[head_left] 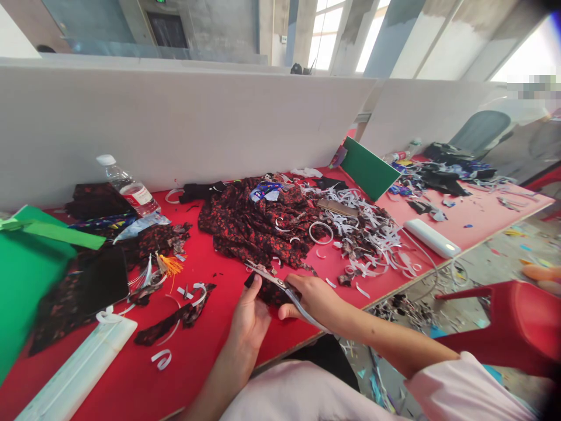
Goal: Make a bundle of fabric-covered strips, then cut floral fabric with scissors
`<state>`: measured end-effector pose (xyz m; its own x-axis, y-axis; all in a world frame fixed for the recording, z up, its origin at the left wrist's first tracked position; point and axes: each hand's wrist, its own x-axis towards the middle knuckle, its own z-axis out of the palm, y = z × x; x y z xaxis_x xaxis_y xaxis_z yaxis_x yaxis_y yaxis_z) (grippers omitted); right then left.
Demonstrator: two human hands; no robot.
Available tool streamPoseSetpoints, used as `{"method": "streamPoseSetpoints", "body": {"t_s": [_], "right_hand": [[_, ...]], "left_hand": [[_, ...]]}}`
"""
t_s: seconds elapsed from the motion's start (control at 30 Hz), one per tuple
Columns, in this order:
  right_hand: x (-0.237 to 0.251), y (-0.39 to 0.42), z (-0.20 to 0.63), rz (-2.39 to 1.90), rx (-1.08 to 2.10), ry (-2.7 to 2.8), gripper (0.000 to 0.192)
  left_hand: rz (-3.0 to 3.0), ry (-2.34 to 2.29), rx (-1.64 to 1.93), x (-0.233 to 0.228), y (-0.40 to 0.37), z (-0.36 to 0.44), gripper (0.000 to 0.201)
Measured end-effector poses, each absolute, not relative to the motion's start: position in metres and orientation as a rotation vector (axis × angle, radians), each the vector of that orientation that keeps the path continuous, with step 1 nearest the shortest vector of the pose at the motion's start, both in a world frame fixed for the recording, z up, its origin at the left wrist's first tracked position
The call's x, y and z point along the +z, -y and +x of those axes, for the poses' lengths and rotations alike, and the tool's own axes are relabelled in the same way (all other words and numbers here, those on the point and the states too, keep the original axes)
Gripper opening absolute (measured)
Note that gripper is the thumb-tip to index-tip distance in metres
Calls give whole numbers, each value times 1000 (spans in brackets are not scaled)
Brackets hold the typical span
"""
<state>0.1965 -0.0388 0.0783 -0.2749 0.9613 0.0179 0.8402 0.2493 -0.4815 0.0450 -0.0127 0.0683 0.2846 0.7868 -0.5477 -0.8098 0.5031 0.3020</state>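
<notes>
Your left hand (250, 316) pinches a small dark floral fabric scrap (267, 290) at the red table's (210, 351) near edge, while your right hand (313, 299) is closed around scissors (274, 279), blades parted over the scrap. Just beyond lies a heap of red-black floral cloth (258, 225), with white strip cuttings (372, 234) to its right. Farther left stands a water bottle (129, 186) by the white partition (175, 123).

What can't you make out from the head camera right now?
- Scissors: handles hidden inside the right hand.
- Fabric scrap: partly covered by the left hand and the blades.
- Water bottle: label too small to read.
- Top right corner: pixelated.
- Green board: cut off by the left edge.
</notes>
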Motion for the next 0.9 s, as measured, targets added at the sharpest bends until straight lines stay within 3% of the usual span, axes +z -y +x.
{"method": "streamPoseSetpoints", "body": {"t_s": [0.37, 0.9], "right_hand": [[75, 34, 198, -1666, 589, 2236, 59], [74, 36, 198, -1597, 603, 2230, 57]], "left_hand": [[-37, -707, 1057, 65, 13, 44, 23], [30, -743, 1040, 63, 15, 42, 12]]}}
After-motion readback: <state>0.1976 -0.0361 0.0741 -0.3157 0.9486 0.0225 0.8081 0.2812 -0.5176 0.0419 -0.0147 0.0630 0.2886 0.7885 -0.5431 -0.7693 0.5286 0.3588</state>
